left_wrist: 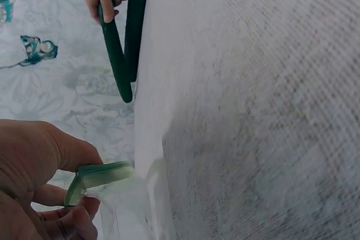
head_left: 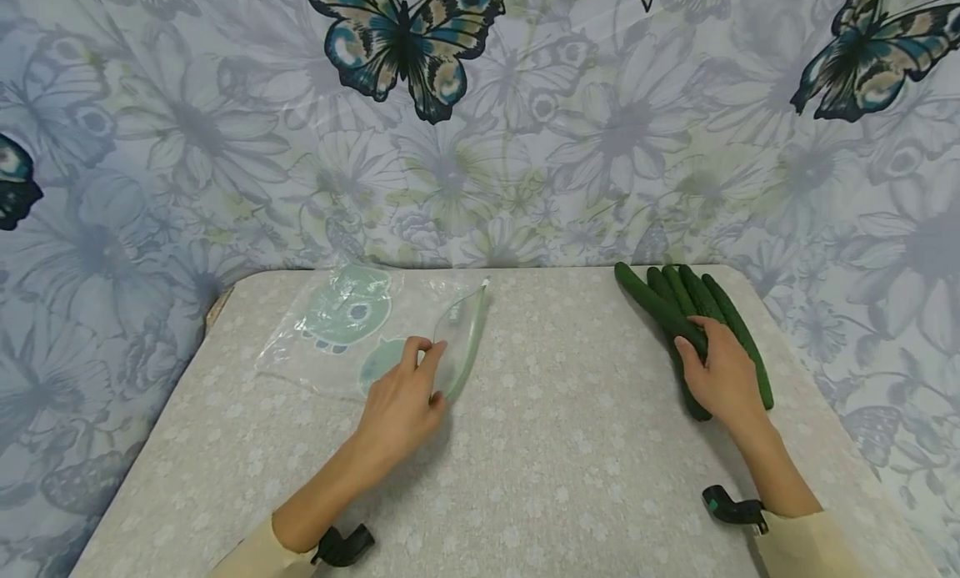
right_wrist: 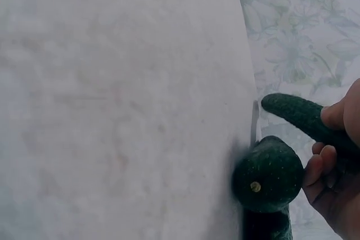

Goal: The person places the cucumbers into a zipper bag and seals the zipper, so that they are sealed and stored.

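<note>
My left hand point(head_left: 402, 409) holds a clear plastic zip bag point(head_left: 412, 301) by its green-edged mouth point(head_left: 472, 344), which faces right. In the left wrist view, the green strip point(left_wrist: 107, 173) bends round my fingers, with its two edges spread apart. On the right, my right hand point(head_left: 723, 375) grips a dark green cucumber point(head_left: 651, 297), thumb on one side and fingers on the other. That cucumber lies slanted over the pile, its far end pointing left. Several more cucumbers point(head_left: 741, 334) rest side by side under and beside the hand; one blunt end point(right_wrist: 269, 178) shows close in the right wrist view.
A pale, flower-patterned cloth covers the table point(head_left: 555, 444). Behind its far edge hangs a curtain point(head_left: 480, 169) printed with butterflies and flowers. Both wrists carry a small black camera mount, the left mount point(head_left: 345, 546) and the right mount point(head_left: 731, 507).
</note>
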{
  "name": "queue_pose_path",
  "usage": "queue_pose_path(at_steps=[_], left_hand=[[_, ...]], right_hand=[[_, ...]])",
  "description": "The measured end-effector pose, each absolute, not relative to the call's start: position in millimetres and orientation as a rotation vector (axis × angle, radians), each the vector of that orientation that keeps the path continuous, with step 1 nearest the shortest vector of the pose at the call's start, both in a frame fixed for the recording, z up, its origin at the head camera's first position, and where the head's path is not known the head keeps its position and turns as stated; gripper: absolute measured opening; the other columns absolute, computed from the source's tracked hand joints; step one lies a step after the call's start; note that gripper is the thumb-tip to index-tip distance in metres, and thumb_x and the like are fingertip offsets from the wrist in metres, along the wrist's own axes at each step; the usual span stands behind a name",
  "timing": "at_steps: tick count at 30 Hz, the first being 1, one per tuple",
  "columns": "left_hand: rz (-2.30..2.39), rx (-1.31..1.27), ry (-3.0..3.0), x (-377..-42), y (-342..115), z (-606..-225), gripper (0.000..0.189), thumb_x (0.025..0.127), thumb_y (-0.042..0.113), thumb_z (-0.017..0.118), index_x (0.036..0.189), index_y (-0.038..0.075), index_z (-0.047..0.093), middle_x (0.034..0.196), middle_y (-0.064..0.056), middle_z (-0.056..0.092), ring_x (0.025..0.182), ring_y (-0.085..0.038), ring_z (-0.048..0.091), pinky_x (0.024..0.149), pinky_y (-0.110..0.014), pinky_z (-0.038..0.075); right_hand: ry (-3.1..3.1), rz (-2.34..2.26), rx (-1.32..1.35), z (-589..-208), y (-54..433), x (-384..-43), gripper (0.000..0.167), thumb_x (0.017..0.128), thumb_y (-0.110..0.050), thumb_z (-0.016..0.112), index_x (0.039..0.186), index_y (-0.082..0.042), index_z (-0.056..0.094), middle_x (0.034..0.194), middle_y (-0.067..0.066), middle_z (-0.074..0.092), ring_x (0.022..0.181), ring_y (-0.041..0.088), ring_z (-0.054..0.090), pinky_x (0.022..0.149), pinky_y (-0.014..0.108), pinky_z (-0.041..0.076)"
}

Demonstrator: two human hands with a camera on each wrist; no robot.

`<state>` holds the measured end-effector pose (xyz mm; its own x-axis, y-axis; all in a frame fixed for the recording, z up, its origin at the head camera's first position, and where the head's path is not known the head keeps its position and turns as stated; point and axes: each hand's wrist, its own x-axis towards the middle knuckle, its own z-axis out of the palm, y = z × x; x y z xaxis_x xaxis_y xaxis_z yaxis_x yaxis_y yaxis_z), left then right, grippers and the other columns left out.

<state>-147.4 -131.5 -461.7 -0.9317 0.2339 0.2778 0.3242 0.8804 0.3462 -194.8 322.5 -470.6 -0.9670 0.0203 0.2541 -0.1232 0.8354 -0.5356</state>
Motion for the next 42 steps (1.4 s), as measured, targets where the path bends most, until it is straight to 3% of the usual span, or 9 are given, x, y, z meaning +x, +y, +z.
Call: queue_pose_path(at_steps=[6, 14, 20, 27, 32, 42], left_hand=[[-0.691, -0.41, -2.874, -149.7, -133.6, -458.4, 0.074, 0.087, -0.001, 0.076, 0.157, 0.004, 0.051, 0.146, -0.016, 0.049, 0.057, -0.009, 0.041, 0.049, -0.022, 0.037], [-0.798, -0.418, -2.897, -151.7, -135.4, -461.0, 0.08, 0.085, -0.002, 0.077, 0.159, 0.004, 0.047, 0.151, -0.017, 0.044, 0.063, -0.008, 0.045, 0.053, -0.022, 0.04], [-0.749, -0.426, -2.902, -152.8, -135.6, -462.3, 0.08, 0.083, -0.001, 0.079, 0.157, 0.005, 0.05, 0.149, -0.016, 0.046, 0.064, -0.01, 0.045, 0.053, -0.022, 0.039], [-0.725, -0.443, -2.913, -153.0, -136.1, -462.2, 0.079, 0.083, -0.002, 0.08, 0.156, 0.007, 0.052, 0.15, -0.016, 0.046, 0.063, -0.011, 0.044, 0.052, -0.022, 0.038], [-0.773, -0.456, -2.903, -153.7, -136.6, -463.1, 0.08, 0.082, -0.001, 0.08, 0.157, 0.009, 0.051, 0.151, -0.014, 0.044, 0.062, -0.01, 0.042, 0.052, -0.022, 0.038], [-0.831, -0.522, -2.848, -154.5, -138.9, -467.8, 0.076, 0.086, -0.004, 0.074, 0.157, 0.007, 0.05, 0.151, -0.015, 0.044, 0.063, -0.007, 0.039, 0.053, -0.02, 0.037]], right_hand=[[-2.75, 0.915, 0.122, -469.0, 321.6, -193.0, 0.054, 0.112, -0.034, 0.055, 0.154, -0.001, 0.051, 0.152, 0.034, 0.054, 0.138, 0.06, 0.05, 0.106, 0.077, 0.04], [-2.756, 0.975, 0.216, -463.9, 315.7, -189.6, 0.049, 0.111, -0.037, 0.059, 0.151, -0.009, 0.057, 0.153, 0.027, 0.058, 0.14, 0.056, 0.053, 0.107, 0.073, 0.043], [-2.746, 0.985, 0.315, -461.8, 308.3, -188.4, 0.044, 0.11, -0.034, 0.061, 0.15, -0.015, 0.058, 0.144, 0.02, 0.066, 0.123, 0.042, 0.066, 0.094, 0.053, 0.049], [-2.738, 0.98, 0.394, -462.3, 300.1, -184.0, 0.04, 0.108, -0.029, 0.066, 0.147, -0.021, 0.06, 0.126, 0.007, 0.071, 0.097, 0.014, 0.059, 0.081, 0.027, 0.044], [-2.711, 1.023, 0.466, -463.3, 294.1, -183.2, 0.038, 0.106, -0.023, 0.069, 0.143, -0.021, 0.062, 0.109, 0.001, 0.068, 0.087, 0.007, 0.055, 0.077, 0.024, 0.044], [-2.73, 1.16, 0.486, -457.2, 278.0, -181.1, 0.035, 0.107, -0.025, 0.068, 0.142, -0.026, 0.063, 0.115, -0.001, 0.073, 0.096, 0.002, 0.063, 0.085, 0.02, 0.048]])
